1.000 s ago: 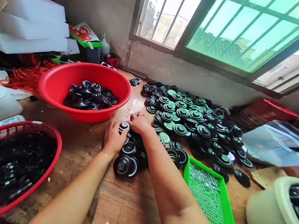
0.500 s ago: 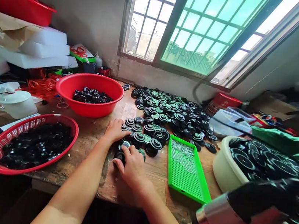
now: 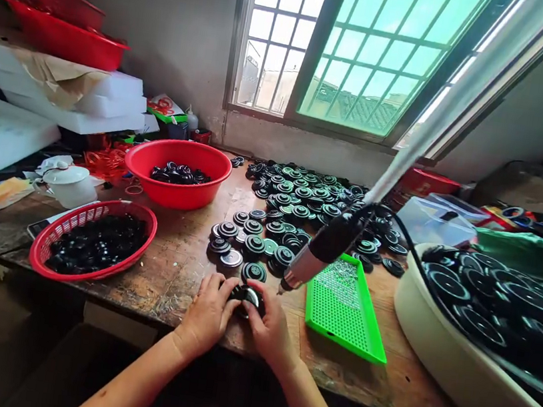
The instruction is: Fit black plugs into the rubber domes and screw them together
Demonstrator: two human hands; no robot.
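Observation:
A glossy black round lid-like part (image 3: 251, 298) is gripped between my two hands at the table's near edge. My left hand (image 3: 210, 309) closes on its left side, and the fingers of my right hand (image 3: 268, 317) wrap its right side. Just beyond lie several black stepped discs (image 3: 254, 245), some with silvery rings. To the right of my right hand hangs an electric screwdriver (image 3: 318, 247), tip down, on a cord. Its tip is close to the right hand but apart from it. Parts of the fingers and the underside of the held part are hidden.
A green perforated tray (image 3: 374, 332) with small metal pieces lies to the right. Beyond it stands a cream tub (image 3: 412, 297) heaped with black discs. At left are a red basket (image 3: 41, 259) and a red basin (image 3: 171, 196) with black parts, plus a white lidded mug (image 3: 72, 185).
Both hands have drawn back from the disc pile to the near edge, now holding a black part. The screwdriver has swung from the lower right to beside my right hand. The view has shifted.

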